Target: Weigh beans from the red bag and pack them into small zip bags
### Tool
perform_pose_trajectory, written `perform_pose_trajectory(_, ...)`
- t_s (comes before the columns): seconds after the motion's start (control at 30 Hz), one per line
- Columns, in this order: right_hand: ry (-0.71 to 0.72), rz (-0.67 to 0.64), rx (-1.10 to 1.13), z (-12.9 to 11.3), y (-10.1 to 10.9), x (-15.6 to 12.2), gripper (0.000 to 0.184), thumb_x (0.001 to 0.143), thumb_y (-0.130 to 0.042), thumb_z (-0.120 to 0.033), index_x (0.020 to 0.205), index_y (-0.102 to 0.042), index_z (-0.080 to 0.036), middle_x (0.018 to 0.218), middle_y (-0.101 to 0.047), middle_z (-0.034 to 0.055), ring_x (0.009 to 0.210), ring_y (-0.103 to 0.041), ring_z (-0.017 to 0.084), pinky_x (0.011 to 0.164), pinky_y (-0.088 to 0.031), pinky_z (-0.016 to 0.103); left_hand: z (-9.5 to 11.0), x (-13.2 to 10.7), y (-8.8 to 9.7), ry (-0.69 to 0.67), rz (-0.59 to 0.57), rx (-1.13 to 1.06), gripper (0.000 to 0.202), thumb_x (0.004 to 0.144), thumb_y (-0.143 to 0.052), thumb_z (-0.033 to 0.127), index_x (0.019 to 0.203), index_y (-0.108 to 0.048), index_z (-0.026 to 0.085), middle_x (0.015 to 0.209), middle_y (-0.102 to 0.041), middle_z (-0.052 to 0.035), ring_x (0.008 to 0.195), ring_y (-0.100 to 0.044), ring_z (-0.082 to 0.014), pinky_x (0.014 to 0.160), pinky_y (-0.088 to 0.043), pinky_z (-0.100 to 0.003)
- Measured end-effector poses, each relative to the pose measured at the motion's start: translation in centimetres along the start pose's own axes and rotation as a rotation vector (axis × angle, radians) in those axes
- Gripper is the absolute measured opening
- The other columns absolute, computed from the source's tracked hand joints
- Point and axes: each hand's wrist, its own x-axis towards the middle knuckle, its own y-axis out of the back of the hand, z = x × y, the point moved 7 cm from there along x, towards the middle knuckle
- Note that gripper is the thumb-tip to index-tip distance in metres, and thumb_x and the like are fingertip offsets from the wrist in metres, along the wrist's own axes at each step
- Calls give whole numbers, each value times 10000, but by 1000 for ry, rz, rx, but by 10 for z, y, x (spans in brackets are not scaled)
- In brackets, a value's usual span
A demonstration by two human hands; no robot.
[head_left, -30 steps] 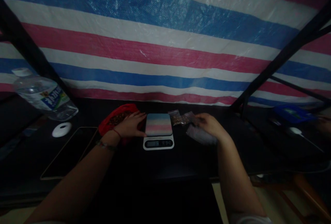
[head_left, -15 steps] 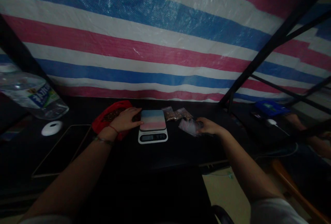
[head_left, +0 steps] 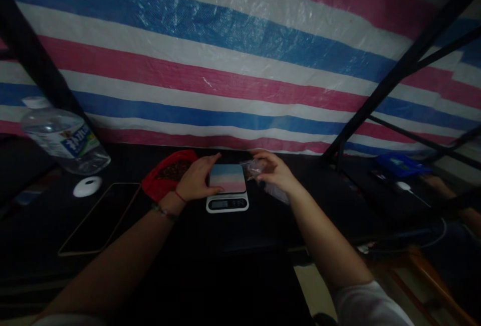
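Observation:
A small white kitchen scale (head_left: pixel 227 189) with a shiny top plate sits on the dark table (head_left: pixel 233 235). My left hand (head_left: pixel 196 180) rests with fingers spread against the scale's left edge, beside a red bag (head_left: pixel 165 175) holding dark bits. My right hand (head_left: pixel 275 172) is just right of the scale, fingers pinched on a small clear plastic bag (head_left: pixel 253 167) with brownish contents. More clear bags (head_left: pixel 277 194) lie under my right wrist.
A water bottle (head_left: pixel 63 138) stands at the left, a white round disc (head_left: pixel 87 186) below it, and a dark tablet (head_left: pixel 99 218) lies flat. A striped tarp (head_left: pixel 240 65) backs the table. Black frame bars (head_left: pixel 394 72) rise at right; another person's hand (head_left: pixel 438 181) is near a blue item (head_left: pixel 400 164).
My right hand has come back left from the loose bags to the scale's right side and now pinches a small bag. My left hand shifted slightly onto the scale's edge.

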Motion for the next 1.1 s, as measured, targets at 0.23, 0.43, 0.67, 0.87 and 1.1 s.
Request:
perform_pose_trajectory(0.23, -3, -73, 356, 30, -90, 43, 579, 543, -821, -327, 1047, -544, -253, 1316, -487, 52, 886, -601, 151, 771, -526, 306, 5, -4, -1, -9, 116, 18, 1027, 695, -634, 621, 1484, -175, 150, 1401, -442, -169, 1264, -433, -345, 1070, -348, -486)
perform_pose_trajectory(0.43, -26, 54, 438, 48, -80, 30, 590, 611, -790, -381, 1119, -509, -273, 1260, -528, 57, 774, -603, 131, 519, -465, 196, 7, -4, -3, -78, 101, -15, 772, 769, -583, 374, 1443, -277, 156, 1296, -516, -150, 1177, -495, -295, 1014, -404, -444)
perform_pose_trajectory(0.67, -88, 90, 93, 58, -66, 25, 181, 808, -605, -344, 869, -663, -184, 696, -643, 0, 502, -516, 88, 456, -380, 192, 1, -2, -6, -51, 30, 36, 746, 729, -609, 311, 1410, -356, 138, 1247, -499, -156, 1158, -472, -297, 1002, -405, -455)
perform_pose_trajectory(0.87, -67, 68, -255, 59, -65, 28, 132, 745, -630, -210, 802, -741, -167, 753, -715, 37, 679, -632, 153, 643, -468, 252, 0, -2, -7, -128, -25, 57, 745, 730, -595, 283, 1417, -354, 124, 1256, -494, -163, 1163, -453, -290, 1004, -380, -449)
perform_pose_trajectory(1.1, 37, 93, -413, 50, -66, 26, 368, 749, -567, -118, 1086, -704, -169, 868, -720, 56, 742, -638, 157, 715, -480, 276, 1, -2, -5, -59, -45, 159, 847, 705, -643, 508, 1427, -361, 167, 1344, -489, -152, 1225, -411, -340, 1041, -273, -511)
